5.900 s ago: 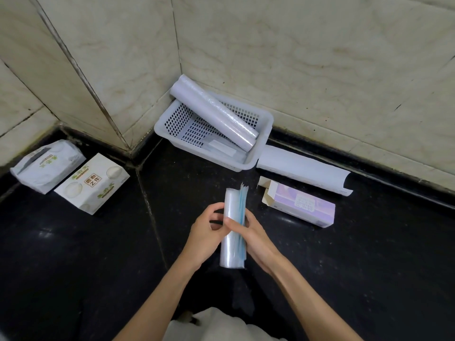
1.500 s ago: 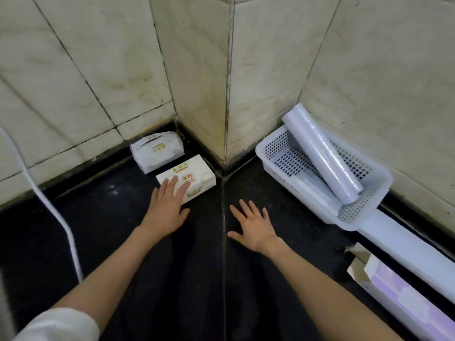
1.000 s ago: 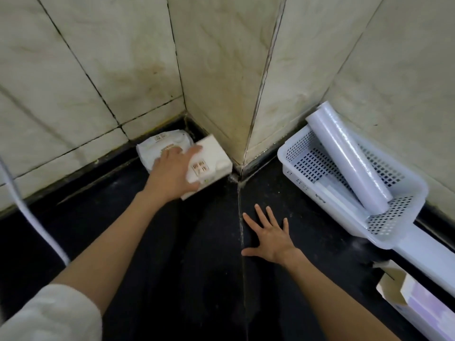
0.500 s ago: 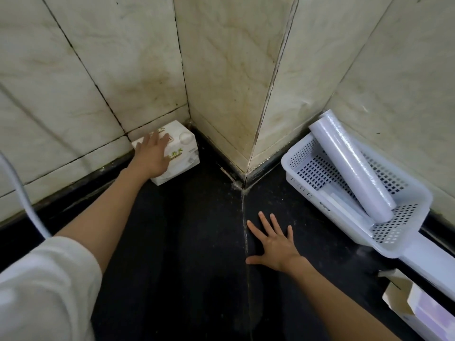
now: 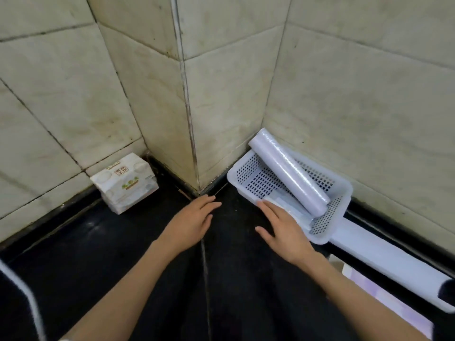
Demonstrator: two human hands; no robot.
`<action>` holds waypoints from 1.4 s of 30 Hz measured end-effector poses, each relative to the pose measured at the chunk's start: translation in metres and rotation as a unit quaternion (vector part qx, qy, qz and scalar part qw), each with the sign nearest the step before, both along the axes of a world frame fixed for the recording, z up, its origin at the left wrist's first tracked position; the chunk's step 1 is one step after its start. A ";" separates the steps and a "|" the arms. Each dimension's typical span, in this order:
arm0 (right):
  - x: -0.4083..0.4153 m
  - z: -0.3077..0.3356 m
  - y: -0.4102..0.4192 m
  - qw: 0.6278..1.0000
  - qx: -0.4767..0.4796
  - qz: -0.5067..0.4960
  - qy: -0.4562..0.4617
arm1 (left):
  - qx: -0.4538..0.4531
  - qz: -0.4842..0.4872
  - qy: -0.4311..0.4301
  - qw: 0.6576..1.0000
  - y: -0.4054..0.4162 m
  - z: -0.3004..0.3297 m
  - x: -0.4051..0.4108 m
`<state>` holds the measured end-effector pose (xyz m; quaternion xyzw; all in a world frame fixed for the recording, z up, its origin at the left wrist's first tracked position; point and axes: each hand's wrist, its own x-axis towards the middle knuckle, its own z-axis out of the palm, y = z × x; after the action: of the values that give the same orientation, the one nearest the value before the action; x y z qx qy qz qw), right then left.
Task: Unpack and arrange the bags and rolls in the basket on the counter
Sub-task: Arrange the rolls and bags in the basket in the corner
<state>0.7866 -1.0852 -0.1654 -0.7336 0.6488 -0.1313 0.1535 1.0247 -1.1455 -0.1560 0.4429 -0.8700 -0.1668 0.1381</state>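
A white perforated basket (image 5: 343, 190) stands on the black counter against the right wall. A long pale roll (image 5: 288, 171) lies slanted across it, one end over the far rim. Flat clear bags (image 5: 293, 209) lie on the basket floor. My right hand (image 5: 283, 230) is open, its fingers resting on the basket's near rim and holding nothing. My left hand (image 5: 192, 222) hovers open over the counter near the wall corner, left of the basket. Two white tissue packs (image 5: 125, 183) sit stacked against the left wall.
A long white sleeve (image 5: 394, 264) lies along the right wall behind the basket. A purple-and-white box (image 5: 384, 299) lies at the lower right. A white cable (image 5: 27, 296) crosses the lower left corner. Tiled walls close the back.
My left hand let go of the stacked tissue packs and came back to the middle. My right hand lifted off the counter and moved right to the basket's rim.
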 end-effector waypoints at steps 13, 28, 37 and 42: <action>-0.151 -0.012 -0.105 0.975 0.131 -0.180 0.020 | -0.040 -0.099 -0.056 0.993 -0.104 -0.018 -0.181; -0.164 -0.051 -0.136 0.951 0.212 -0.211 -0.082 | -0.181 -0.119 -0.087 0.972 -0.139 -0.056 -0.215; -0.171 -0.017 -0.114 0.963 -0.005 -0.238 -0.122 | -0.126 0.004 -0.040 0.991 -0.142 -0.055 -0.234; -0.169 -0.014 -0.101 0.960 -0.018 -0.243 -0.134 | 0.095 0.090 0.157 0.979 -0.136 -0.054 -0.252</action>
<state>0.6177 -1.1863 -0.1791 -0.5319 0.7787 -0.2739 0.1893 0.7731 -1.2811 -0.2102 0.4987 -0.7744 -0.3034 0.2442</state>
